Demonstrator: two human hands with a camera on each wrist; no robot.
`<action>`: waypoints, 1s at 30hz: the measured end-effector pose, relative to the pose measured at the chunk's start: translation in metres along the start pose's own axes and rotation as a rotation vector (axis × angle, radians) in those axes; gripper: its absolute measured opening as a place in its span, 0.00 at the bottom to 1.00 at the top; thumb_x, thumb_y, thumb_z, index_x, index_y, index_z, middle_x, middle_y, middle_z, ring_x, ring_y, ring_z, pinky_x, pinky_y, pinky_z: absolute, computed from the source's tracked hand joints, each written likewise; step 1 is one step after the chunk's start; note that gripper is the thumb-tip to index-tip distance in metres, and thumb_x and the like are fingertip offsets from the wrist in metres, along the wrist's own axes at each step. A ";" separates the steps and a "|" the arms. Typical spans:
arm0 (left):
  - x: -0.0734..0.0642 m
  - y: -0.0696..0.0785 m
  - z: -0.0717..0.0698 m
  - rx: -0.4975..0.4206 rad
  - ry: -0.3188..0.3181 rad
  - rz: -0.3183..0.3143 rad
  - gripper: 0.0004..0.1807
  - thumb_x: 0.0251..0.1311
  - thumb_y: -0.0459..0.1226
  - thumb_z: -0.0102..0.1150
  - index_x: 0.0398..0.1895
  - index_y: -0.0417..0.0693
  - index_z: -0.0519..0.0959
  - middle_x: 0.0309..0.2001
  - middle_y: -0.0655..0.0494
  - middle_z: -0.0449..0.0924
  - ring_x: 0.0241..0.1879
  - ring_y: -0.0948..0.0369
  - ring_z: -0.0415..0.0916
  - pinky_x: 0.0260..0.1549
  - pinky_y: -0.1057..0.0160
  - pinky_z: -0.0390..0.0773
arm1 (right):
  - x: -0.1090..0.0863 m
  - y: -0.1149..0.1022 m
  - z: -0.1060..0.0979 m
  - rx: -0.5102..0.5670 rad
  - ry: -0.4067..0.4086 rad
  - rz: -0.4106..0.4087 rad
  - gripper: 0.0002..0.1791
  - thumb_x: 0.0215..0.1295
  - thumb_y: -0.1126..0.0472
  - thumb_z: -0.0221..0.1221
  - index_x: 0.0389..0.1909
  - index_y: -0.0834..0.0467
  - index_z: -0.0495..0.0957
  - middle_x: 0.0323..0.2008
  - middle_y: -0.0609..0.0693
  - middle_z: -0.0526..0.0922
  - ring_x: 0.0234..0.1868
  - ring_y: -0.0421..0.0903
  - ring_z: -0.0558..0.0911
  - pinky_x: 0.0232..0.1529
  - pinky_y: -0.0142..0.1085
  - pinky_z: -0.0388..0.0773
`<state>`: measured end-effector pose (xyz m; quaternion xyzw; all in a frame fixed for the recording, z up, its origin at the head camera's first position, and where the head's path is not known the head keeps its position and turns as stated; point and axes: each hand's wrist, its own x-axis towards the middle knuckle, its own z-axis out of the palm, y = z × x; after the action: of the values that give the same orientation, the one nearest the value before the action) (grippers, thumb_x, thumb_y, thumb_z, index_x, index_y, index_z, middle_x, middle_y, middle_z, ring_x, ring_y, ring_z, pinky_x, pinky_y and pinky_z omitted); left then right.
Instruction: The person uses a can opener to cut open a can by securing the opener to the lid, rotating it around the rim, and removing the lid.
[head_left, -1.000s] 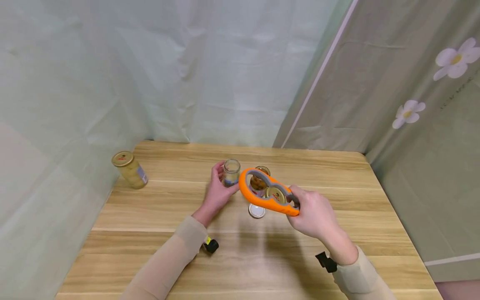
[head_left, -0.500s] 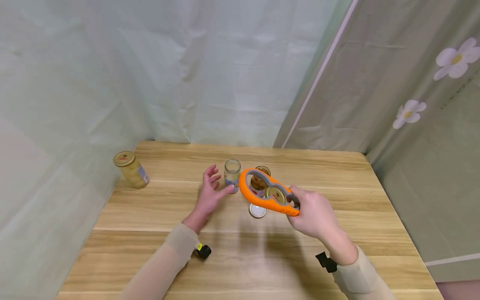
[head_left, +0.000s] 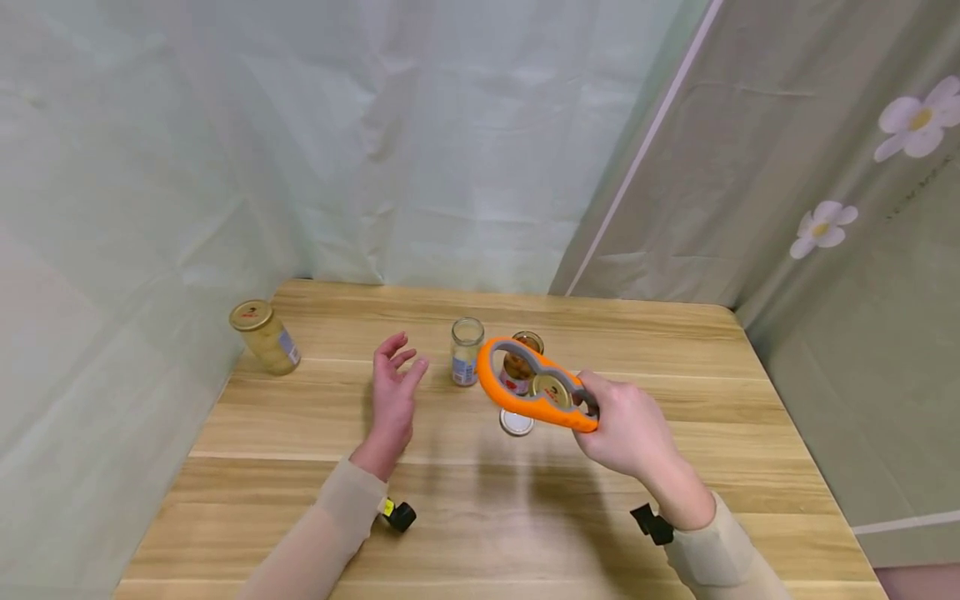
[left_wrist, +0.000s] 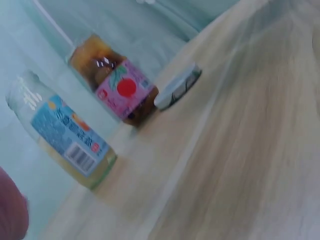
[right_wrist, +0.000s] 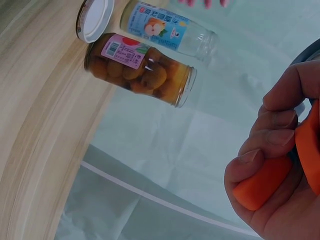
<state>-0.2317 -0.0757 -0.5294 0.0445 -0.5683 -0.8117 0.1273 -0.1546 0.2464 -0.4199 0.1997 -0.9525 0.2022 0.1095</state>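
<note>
My right hand (head_left: 630,425) grips an orange and grey jar opener (head_left: 517,407), its fingers curled round the handle in the right wrist view. A gold lid (head_left: 552,388) shows inside the opener's smaller loop. Left of the opener, an open glass jar with a blue label (head_left: 464,367) stands upright on the table. My left hand (head_left: 392,396) is apart from this jar, fingers loosely bent and holding nothing. Behind the opener stands a lidless jar of brown fruit with a pink label (left_wrist: 122,90). A loose lid (head_left: 516,423) lies white inside up in front of it.
A jar with a gold lid (head_left: 268,340) stands at the table's left edge, pale contents inside. The wooden table (head_left: 660,333) is backed by pale curtains (head_left: 450,167), with a grey flowered one (head_left: 750,167) on the right.
My left hand has let go of the blue-labelled jar and moved left, away from it. The jar stays standing. My right hand and the jar opener have hardly moved.
</note>
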 end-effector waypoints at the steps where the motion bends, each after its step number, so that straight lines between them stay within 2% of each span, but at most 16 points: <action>1: -0.002 0.003 0.001 -0.044 0.023 0.036 0.28 0.71 0.23 0.60 0.72 0.38 0.64 0.69 0.45 0.66 0.66 0.46 0.65 0.55 0.66 0.75 | 0.000 0.000 0.000 0.002 -0.002 -0.002 0.12 0.50 0.67 0.67 0.32 0.51 0.76 0.19 0.38 0.64 0.17 0.38 0.63 0.19 0.34 0.59; 3: -0.007 0.009 0.002 -0.113 0.058 0.100 0.23 0.71 0.22 0.59 0.66 0.35 0.69 0.63 0.45 0.72 0.62 0.48 0.69 0.54 0.65 0.76 | 0.000 0.000 0.001 0.003 -0.006 -0.007 0.13 0.49 0.67 0.67 0.32 0.51 0.75 0.19 0.38 0.64 0.17 0.38 0.63 0.19 0.34 0.59; 5: -0.013 0.014 0.005 -0.149 0.068 0.136 0.18 0.72 0.23 0.59 0.61 0.36 0.72 0.58 0.46 0.76 0.57 0.50 0.73 0.53 0.64 0.76 | -0.001 0.000 0.002 0.000 -0.006 -0.013 0.13 0.47 0.67 0.67 0.32 0.51 0.75 0.19 0.38 0.64 0.18 0.37 0.62 0.20 0.34 0.59; 10: -0.028 0.023 0.012 -0.171 0.014 0.131 0.10 0.73 0.25 0.59 0.53 0.37 0.76 0.48 0.51 0.80 0.48 0.56 0.78 0.47 0.63 0.78 | -0.001 -0.001 0.003 -0.007 -0.003 -0.023 0.14 0.46 0.68 0.66 0.31 0.50 0.74 0.19 0.37 0.63 0.18 0.37 0.62 0.20 0.34 0.59; 14: -0.040 0.024 0.017 -0.224 -0.064 0.086 0.08 0.74 0.23 0.55 0.51 0.39 0.76 0.45 0.52 0.80 0.45 0.57 0.78 0.44 0.64 0.79 | 0.000 -0.002 0.003 -0.016 -0.003 -0.032 0.14 0.47 0.67 0.66 0.32 0.49 0.74 0.19 0.36 0.63 0.18 0.37 0.63 0.19 0.34 0.59; 20: -0.053 0.030 0.029 -0.272 -0.225 -0.020 0.07 0.77 0.27 0.54 0.52 0.45 0.76 0.46 0.53 0.80 0.45 0.59 0.79 0.47 0.64 0.81 | 0.001 -0.004 0.004 -0.020 -0.009 -0.046 0.15 0.47 0.66 0.69 0.34 0.49 0.76 0.19 0.36 0.66 0.18 0.37 0.65 0.19 0.34 0.63; 25: -0.065 0.038 0.042 -0.253 -0.374 -0.116 0.08 0.80 0.33 0.54 0.56 0.47 0.74 0.51 0.54 0.80 0.49 0.58 0.79 0.55 0.62 0.80 | 0.002 -0.007 0.005 -0.023 -0.010 -0.064 0.17 0.45 0.66 0.70 0.35 0.48 0.77 0.20 0.35 0.68 0.19 0.36 0.66 0.20 0.34 0.65; 30: -0.078 0.039 0.053 -0.288 -0.511 -0.200 0.10 0.82 0.36 0.52 0.59 0.46 0.76 0.53 0.52 0.80 0.52 0.55 0.78 0.61 0.58 0.79 | 0.002 -0.010 0.007 -0.026 -0.008 -0.083 0.18 0.44 0.66 0.70 0.36 0.48 0.77 0.21 0.35 0.70 0.20 0.36 0.68 0.21 0.34 0.68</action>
<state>-0.1619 -0.0199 -0.4804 -0.1237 -0.4541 -0.8772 -0.0952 -0.1536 0.2346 -0.4221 0.2387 -0.9463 0.1845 0.1167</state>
